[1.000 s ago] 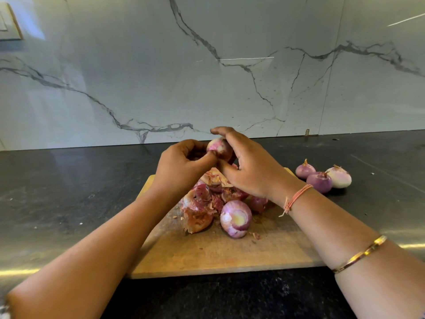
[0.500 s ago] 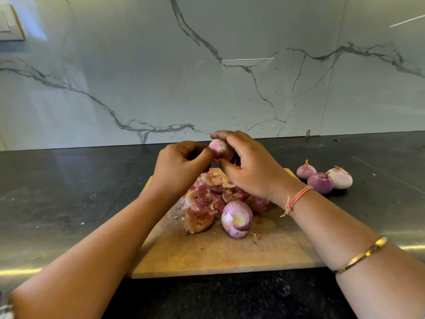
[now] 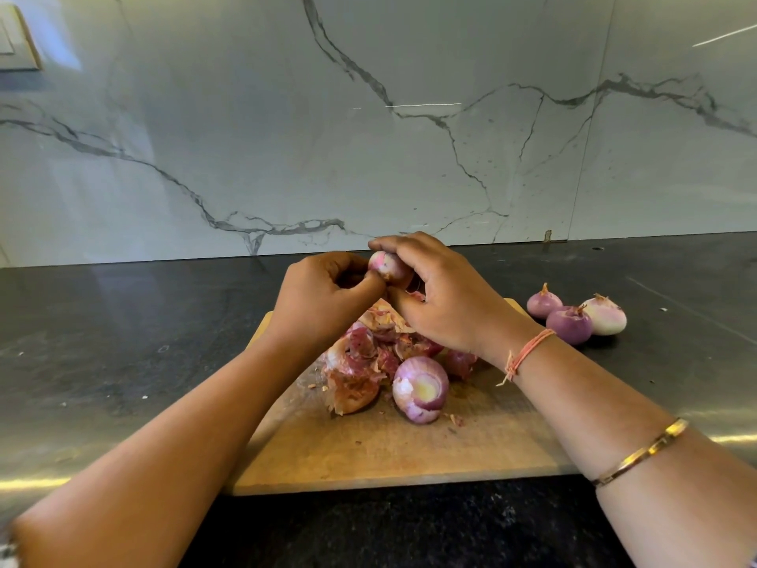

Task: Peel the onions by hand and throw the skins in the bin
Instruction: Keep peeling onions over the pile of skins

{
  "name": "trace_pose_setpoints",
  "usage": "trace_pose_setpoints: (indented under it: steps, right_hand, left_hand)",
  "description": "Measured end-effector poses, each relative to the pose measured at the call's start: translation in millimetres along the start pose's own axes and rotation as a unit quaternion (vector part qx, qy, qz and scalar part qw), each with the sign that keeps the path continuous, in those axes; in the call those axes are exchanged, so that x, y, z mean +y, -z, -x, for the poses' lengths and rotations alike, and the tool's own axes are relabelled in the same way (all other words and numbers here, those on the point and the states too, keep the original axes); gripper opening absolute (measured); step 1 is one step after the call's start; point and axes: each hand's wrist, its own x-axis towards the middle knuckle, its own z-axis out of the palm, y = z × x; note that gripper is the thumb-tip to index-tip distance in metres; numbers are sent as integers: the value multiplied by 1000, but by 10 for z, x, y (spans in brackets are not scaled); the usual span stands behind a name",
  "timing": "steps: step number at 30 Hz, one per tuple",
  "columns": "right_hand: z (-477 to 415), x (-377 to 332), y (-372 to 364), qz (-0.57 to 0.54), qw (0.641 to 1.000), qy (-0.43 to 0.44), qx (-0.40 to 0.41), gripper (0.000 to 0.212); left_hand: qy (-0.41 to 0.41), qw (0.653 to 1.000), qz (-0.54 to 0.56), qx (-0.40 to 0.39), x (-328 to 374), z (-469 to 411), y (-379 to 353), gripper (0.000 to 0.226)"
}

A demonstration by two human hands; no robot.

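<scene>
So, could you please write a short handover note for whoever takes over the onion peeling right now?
Left grip: fingers curled, thumb picking at the held onion.
Right grip: holds that same onion above the cutting board.
Done: one peeled onion lies on the board beside the skin pile; three onions that look peeled sit on the counter to the right.
Left: finish the held onion, then throw the skins away. No bin is in view.
</scene>
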Motion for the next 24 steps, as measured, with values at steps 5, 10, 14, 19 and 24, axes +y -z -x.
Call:
trace_pose_setpoints:
  steps: [5,10,14,19,24]
  right_hand:
    - [1,9,-8,-3,1000,-3,2,49]
    - [-3,26,-14,-10,1000,-9,2,49]
    - [6,16,-3,-33,999,-20,7,45]
    - [3,21,20,-68,996,-49,10,44]
    - [1,37,21,-73,995,-58,26,46]
  left_hand:
    - [-15,1000,-26,3,0,-4,3,15]
    - [-29,999,-30,-1,-16,-7,-5,18]
    - [-34,999,-25,11,-53,-25,16,19]
    - [-37,998,21,41,-72,-40,38,19]
    - [-61,998,21,5,-42,-5,13,21]
